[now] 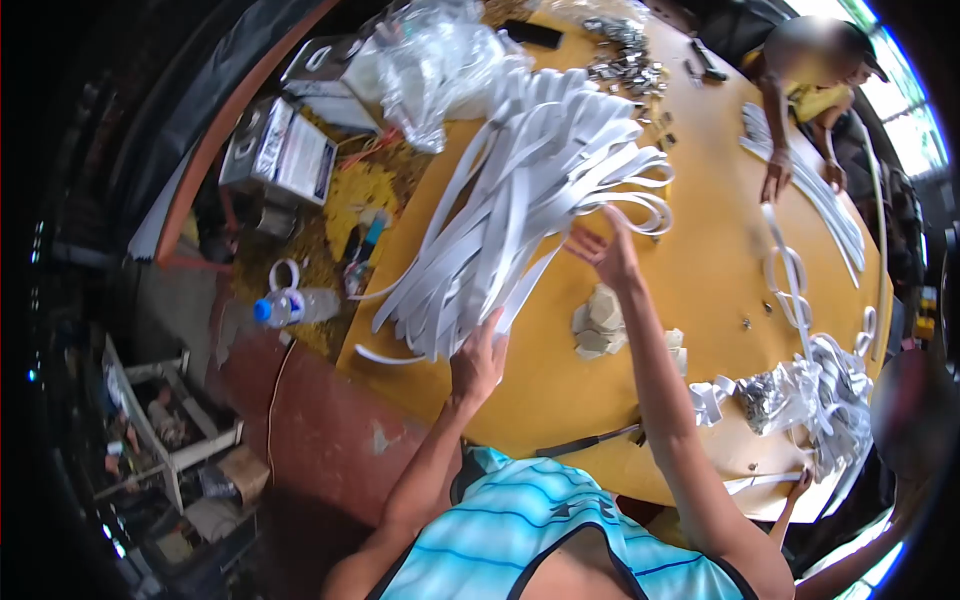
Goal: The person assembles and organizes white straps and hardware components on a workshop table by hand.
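Observation:
A large heap of white flat straps (510, 200) lies on the yellow table, with looped ends at the far and right sides and loose ends hanging toward me. My left hand (478, 362) is at the near end of the heap, its fingers closed around some strap ends; the fingertips are partly hidden. Beside the loops on the right, my right hand (608, 255) is open, fingers apart, close to the straps with nothing visibly gripped. Several pale angular pieces (600, 322) sit in a small pile below the right hand.
Metal parts (625, 50) lie at the table's far side, near clear plastic bags (430, 75). Left of the table stand metal cans (280, 150) and a water bottle (295, 307). A co-worker's hand (777, 177) holds a strap at right; more straps (840, 390) lie nearby.

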Demonstrator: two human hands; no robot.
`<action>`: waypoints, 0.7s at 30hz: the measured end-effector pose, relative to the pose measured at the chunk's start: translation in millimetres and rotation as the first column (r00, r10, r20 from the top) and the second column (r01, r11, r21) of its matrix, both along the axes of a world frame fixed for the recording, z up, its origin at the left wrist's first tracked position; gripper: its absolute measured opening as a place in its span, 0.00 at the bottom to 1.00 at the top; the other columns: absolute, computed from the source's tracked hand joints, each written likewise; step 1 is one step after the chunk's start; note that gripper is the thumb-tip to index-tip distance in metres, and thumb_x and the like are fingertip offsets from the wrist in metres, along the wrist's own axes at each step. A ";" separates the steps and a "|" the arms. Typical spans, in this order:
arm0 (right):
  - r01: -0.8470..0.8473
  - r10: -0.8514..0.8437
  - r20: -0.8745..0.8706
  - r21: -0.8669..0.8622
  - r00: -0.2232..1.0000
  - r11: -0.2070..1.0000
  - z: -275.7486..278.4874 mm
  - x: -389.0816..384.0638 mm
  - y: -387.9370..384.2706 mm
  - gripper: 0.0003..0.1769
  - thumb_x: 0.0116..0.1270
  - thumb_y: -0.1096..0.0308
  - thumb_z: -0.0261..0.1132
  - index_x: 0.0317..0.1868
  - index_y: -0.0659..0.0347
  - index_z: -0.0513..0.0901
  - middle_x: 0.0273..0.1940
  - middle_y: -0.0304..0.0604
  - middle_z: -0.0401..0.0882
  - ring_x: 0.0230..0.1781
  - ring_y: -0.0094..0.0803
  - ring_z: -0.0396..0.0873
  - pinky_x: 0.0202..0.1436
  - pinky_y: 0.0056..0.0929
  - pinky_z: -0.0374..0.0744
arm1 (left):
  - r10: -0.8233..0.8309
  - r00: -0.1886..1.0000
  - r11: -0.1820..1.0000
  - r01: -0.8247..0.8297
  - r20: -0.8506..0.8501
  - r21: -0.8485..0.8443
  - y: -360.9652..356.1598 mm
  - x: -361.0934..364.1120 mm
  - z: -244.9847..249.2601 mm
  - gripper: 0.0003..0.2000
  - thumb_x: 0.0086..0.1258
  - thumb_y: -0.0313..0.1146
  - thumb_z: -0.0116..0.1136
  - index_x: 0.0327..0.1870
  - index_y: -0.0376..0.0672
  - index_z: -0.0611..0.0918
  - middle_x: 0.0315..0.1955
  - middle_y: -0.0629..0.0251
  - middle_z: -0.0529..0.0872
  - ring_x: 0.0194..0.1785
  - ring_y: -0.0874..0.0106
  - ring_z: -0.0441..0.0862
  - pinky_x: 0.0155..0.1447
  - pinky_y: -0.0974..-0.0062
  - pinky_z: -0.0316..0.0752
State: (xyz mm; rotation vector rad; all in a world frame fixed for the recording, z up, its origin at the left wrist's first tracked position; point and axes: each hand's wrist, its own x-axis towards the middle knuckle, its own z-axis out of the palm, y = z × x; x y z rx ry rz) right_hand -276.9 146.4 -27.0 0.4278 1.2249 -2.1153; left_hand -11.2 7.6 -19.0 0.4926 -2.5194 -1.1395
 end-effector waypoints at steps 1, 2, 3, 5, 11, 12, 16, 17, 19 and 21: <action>0.046 -0.046 0.046 0.005 0.998 0.999 2.9 -7.9 -6.0 0.43 0.69 0.46 0.63 0.74 0.55 0.52 0.63 0.61 0.63 0.63 0.56 0.69 0.59 0.61 0.80 | -0.040 0.986 0.994 0.055 0.163 -0.090 -6.1 5.7 11.0 0.23 0.70 0.30 0.58 0.67 0.49 0.73 0.38 0.56 0.83 0.38 0.53 0.83 0.41 0.57 0.79; 0.100 -0.101 0.084 0.012 0.991 0.995 2.8 -18.3 -13.9 0.41 0.69 0.45 0.63 0.73 0.55 0.55 0.63 0.60 0.64 0.63 0.56 0.70 0.59 0.61 0.79 | -0.073 0.945 0.977 0.132 0.319 -0.165 -11.6 8.3 17.1 0.23 0.71 0.30 0.58 0.67 0.51 0.74 0.38 0.56 0.83 0.38 0.52 0.83 0.41 0.57 0.79; 0.102 -0.102 0.086 0.003 0.991 0.995 -8.0 -31.9 -24.2 0.41 0.69 0.45 0.63 0.73 0.55 0.55 0.63 0.60 0.64 0.63 0.56 0.70 0.59 0.61 0.79 | -0.067 0.942 0.973 0.135 0.328 -0.188 -13.6 12.3 8.4 0.23 0.71 0.30 0.57 0.67 0.57 0.75 0.37 0.56 0.83 0.38 0.52 0.83 0.39 0.56 0.79; -0.061 0.062 -0.001 0.148 0.998 0.987 -33.8 -66.9 -24.6 0.39 0.70 0.43 0.62 0.70 0.56 0.58 0.57 0.58 0.70 0.58 0.53 0.75 0.56 0.60 0.80 | -0.070 0.964 0.974 0.121 0.258 -0.189 -14.9 15.6 -8.8 0.23 0.71 0.30 0.57 0.67 0.56 0.76 0.35 0.56 0.82 0.36 0.52 0.83 0.38 0.56 0.78; 0.153 0.239 -0.591 0.536 0.771 0.830 -94.4 -114.9 -63.9 0.38 0.72 0.46 0.56 0.64 0.72 0.60 0.48 0.62 0.79 0.50 0.50 0.81 0.50 0.47 0.79 | -0.089 0.983 0.979 0.115 0.159 -0.166 -10.6 15.0 -33.4 0.23 0.70 0.28 0.58 0.67 0.51 0.77 0.36 0.54 0.82 0.39 0.53 0.82 0.43 0.59 0.77; 0.140 0.345 -0.669 0.559 0.659 0.817 -113.0 -128.7 -63.0 0.38 0.72 0.46 0.56 0.64 0.74 0.59 0.46 0.64 0.80 0.49 0.51 0.82 0.49 0.45 0.80 | -0.097 0.984 0.979 0.121 0.149 -0.166 -8.1 12.2 -32.2 0.23 0.69 0.27 0.58 0.67 0.50 0.77 0.36 0.53 0.82 0.40 0.53 0.81 0.44 0.59 0.76; 0.073 0.443 -0.394 0.808 0.805 0.585 -6.5 -104.8 -44.5 0.48 0.67 0.33 0.54 0.62 0.76 0.63 0.39 0.65 0.83 0.35 0.57 0.85 0.40 0.42 0.87 | -0.104 0.951 0.983 0.143 0.291 -0.117 -10.6 4.5 -20.7 0.23 0.69 0.27 0.58 0.67 0.49 0.77 0.38 0.51 0.82 0.39 0.51 0.81 0.44 0.57 0.75; 0.101 0.416 -0.402 0.807 0.816 0.581 8.9 -111.3 -27.0 0.48 0.67 0.33 0.54 0.62 0.76 0.63 0.39 0.65 0.83 0.35 0.57 0.85 0.40 0.42 0.87 | -0.128 0.959 0.969 0.176 0.252 -0.175 -14.6 6.7 -28.2 0.24 0.69 0.29 0.58 0.68 0.51 0.76 0.38 0.51 0.82 0.39 0.51 0.81 0.44 0.56 0.74; -0.405 0.652 -0.119 0.696 0.749 0.592 27.4 -120.5 11.7 0.50 0.63 0.27 0.55 0.54 0.77 0.75 0.36 0.62 0.84 0.32 0.51 0.86 0.36 0.36 0.89 | -0.151 0.928 0.958 0.221 0.340 -0.180 -14.2 4.7 -17.1 0.25 0.69 0.30 0.59 0.69 0.53 0.75 0.37 0.51 0.82 0.39 0.51 0.81 0.44 0.55 0.74; -0.346 0.649 -0.197 0.714 0.735 0.609 47.0 -109.6 65.5 0.37 0.66 0.36 0.61 0.48 0.69 0.84 0.39 0.57 0.87 0.33 0.43 0.87 0.38 0.36 0.88 | -0.155 0.863 0.949 0.265 0.481 -0.170 -15.8 4.5 -10.6 0.29 0.68 0.33 0.60 0.72 0.56 0.71 0.39 0.48 0.83 0.42 0.49 0.82 0.46 0.54 0.74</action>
